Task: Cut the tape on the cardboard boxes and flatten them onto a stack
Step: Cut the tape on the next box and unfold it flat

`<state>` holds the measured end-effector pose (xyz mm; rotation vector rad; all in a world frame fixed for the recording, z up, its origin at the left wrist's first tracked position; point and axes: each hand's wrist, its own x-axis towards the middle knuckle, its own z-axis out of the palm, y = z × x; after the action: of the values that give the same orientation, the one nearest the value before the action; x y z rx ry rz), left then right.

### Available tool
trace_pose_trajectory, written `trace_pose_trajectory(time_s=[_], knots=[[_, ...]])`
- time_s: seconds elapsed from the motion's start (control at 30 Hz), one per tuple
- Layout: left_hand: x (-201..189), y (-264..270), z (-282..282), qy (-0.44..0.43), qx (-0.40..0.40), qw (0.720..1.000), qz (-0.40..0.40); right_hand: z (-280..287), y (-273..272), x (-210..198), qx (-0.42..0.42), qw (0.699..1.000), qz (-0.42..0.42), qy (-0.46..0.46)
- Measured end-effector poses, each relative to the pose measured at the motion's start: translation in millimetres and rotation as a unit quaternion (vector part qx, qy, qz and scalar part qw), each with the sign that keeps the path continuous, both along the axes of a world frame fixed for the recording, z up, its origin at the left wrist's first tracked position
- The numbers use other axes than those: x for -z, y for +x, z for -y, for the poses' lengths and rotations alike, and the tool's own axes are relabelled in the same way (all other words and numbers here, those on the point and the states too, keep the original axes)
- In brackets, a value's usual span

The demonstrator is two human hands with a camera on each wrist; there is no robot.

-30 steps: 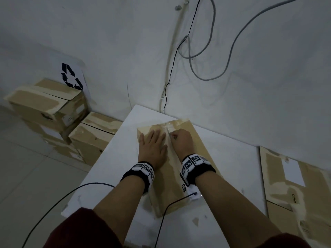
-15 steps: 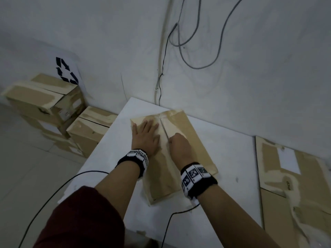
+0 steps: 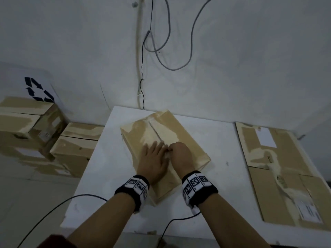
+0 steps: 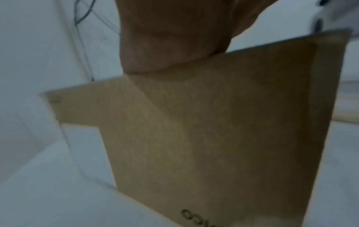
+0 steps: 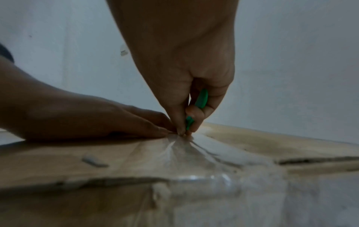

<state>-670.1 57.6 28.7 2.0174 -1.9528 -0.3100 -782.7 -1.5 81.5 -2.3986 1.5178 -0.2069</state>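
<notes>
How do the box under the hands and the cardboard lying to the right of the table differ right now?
The box on the table is still a closed box with depth; the flattened cardboard lies as a flat sheet. The box's top seam carries clear tape, which the right hand works with a green cutter while the left hand presses flat on the box; nothing touches the flattened cardboard, which shows white labels. Both are brown, scuffed cardboard.

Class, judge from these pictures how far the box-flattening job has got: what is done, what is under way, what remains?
Done: flattened cardboard lies right of the table.
In hand: the left hand presses the box while the right hand runs a green cutter through its clear tape.
Left: this box is unflattened, and several closed boxes wait at left.
</notes>
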Motion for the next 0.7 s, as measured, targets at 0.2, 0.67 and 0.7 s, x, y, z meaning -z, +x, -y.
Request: trace_pose_trajectory(time_s=[0.2,0.67,0.7], knots=[[2,5,8,0.005,-0.008,1.0,0.006,-21,-17,7,0.049,0.999,-0.004,0.005],[0,0,5,-0.059,0.031,0.998,-0.006,-78,-69,13,0.139,0.99,0.004,0.007],[-1,1,5,-0.068,0.072,0.995,0.0,-78,-70,15,0.144,0.989,0.019,0.002]])
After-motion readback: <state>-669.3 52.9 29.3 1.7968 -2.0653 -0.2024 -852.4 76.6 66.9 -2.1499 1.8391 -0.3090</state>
